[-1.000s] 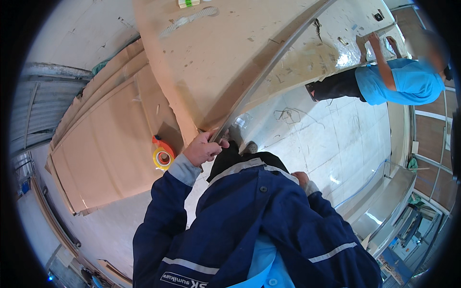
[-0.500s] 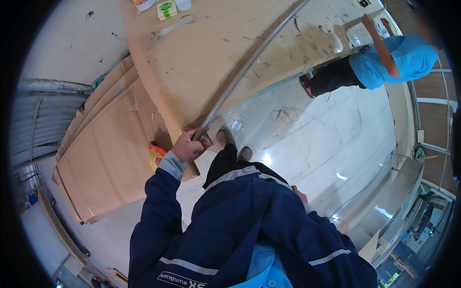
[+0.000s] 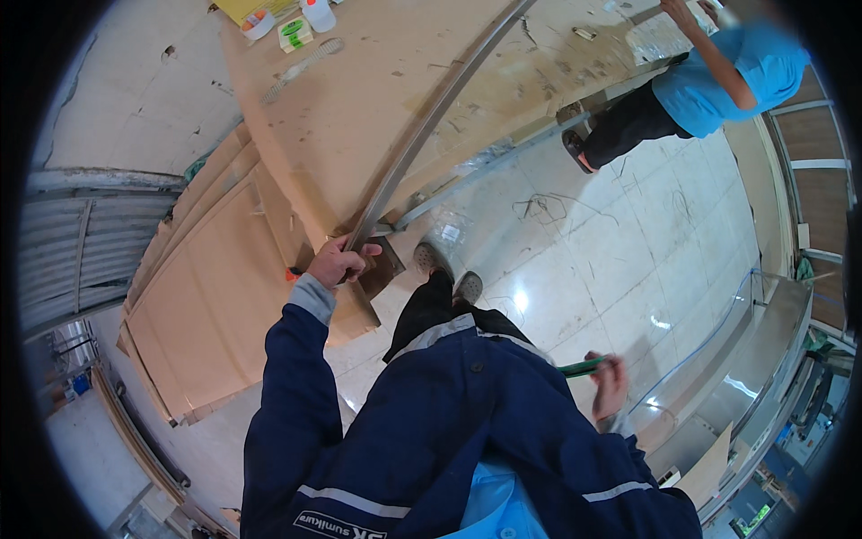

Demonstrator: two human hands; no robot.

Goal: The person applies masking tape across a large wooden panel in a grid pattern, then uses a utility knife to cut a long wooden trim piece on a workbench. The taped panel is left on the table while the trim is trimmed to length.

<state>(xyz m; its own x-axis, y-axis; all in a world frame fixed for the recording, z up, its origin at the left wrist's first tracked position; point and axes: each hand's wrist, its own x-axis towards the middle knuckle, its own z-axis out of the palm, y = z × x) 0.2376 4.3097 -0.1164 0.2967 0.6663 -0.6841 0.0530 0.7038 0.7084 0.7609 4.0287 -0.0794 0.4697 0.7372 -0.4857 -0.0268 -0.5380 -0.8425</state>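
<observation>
My left hand (image 3: pixel 338 261) grips the near end of a long grey metal strip (image 3: pixel 437 115) that lies diagonally across a big brown board table (image 3: pixel 377 81). At my side, my right hand (image 3: pixel 611 384) holds a green pencil-like tool (image 3: pixel 580 366). Dark blue sleeves cover both my arms. My shoes (image 3: pixel 449 272) stand on the glossy white tiled floor (image 3: pixel 584 251) just below the table's corner.
Large cardboard sheets (image 3: pixel 211 305) lean stacked at the left. A person in a blue shirt (image 3: pixel 718 76) works at the table's far right. Bottles and a tape roll (image 3: pixel 283 22) sit at the table's far end. A glass-edged counter (image 3: pixel 754 350) runs along the right.
My left hand has slid up and left along the table edge and now holds the strip's end. My right hand has come into view holding the green tool.
</observation>
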